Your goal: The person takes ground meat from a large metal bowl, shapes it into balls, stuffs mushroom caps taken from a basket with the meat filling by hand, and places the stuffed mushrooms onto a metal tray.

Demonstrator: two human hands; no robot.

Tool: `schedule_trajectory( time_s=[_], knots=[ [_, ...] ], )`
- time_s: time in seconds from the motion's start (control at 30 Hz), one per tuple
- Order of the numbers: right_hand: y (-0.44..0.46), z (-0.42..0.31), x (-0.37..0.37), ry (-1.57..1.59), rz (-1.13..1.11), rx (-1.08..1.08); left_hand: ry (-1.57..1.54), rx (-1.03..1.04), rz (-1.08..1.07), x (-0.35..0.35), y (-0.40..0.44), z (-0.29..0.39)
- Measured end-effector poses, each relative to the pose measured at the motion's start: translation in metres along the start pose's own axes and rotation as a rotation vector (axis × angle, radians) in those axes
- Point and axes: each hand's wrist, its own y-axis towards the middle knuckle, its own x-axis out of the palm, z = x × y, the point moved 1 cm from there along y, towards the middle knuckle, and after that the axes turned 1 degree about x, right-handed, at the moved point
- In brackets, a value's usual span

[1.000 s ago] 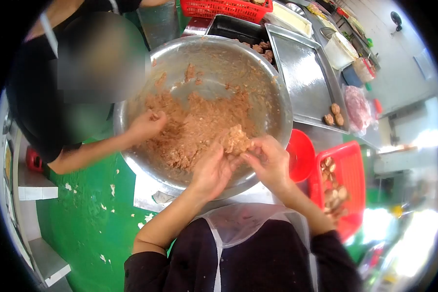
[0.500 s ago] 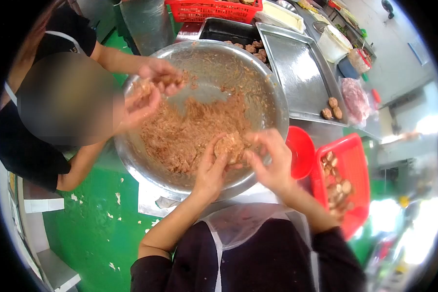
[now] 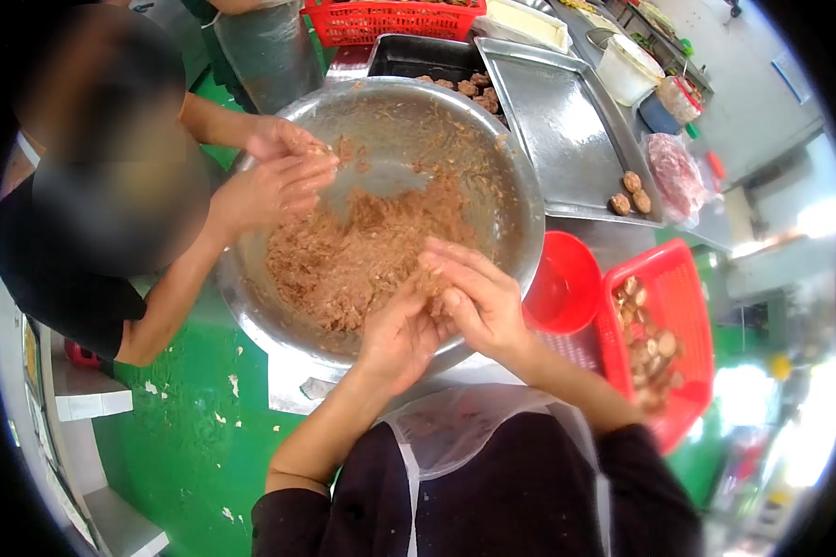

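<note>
Over the near rim of a wide metal bowl [image 3: 520, 200], my left hand [image 3: 398, 334] and my right hand [image 3: 478, 295] are cupped together around a lump of minced meat [image 3: 427, 282]. My right fingers lie across its top and hide most of it. My left palm holds it from below and from the left. Beneath and beyond them, a mound of minced meat mixture [image 3: 353, 251] fills the bottom of the bowl. On the bowl's left side a co-worker's hands [image 3: 283, 176] are pressed together; what lies between them is mostly hidden.
A metal tray [image 3: 567, 121] holds three browned meat-topped pieces [image 3: 632, 190]. Behind the bowl, a dark tray [image 3: 390, 60] carries several meat portions. To my right stand a red bowl [image 3: 567, 283] and a red basket [image 3: 692, 362] with cut mushrooms [image 3: 655, 343]. A bagged pink mass [image 3: 675, 176] lies beyond.
My right hand has moved left and closed over the minced meat lump, which was more exposed before. The co-worker's hands have come together. The whole view has shifted slightly.
</note>
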Motion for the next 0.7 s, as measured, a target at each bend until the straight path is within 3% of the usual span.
schedule_trajectory(
  time_s=[0.17,0.27,0.4,0.47,0.7],
  knots=[
    [0.000,0.005,0.006,-0.161,-0.042,-0.058,0.143,0.011,0.098,0.005,0.002,-0.004],
    [0.001,0.003,0.001,0.086,0.026,-0.001,0.204,0.026,0.108,0.007,0.001,-0.001],
    [0.016,-0.018,-0.007,-0.165,0.014,-0.172,0.170,0.026,0.200,0.013,-0.002,0.001],
    [0.009,-0.004,-0.001,-0.257,-0.119,-0.217,0.137,0.030,0.190,0.010,-0.001,-0.004],
    [0.003,-0.001,-0.002,-0.060,-0.163,-0.039,0.093,0.106,0.150,0.014,-0.006,-0.005]
  ],
)
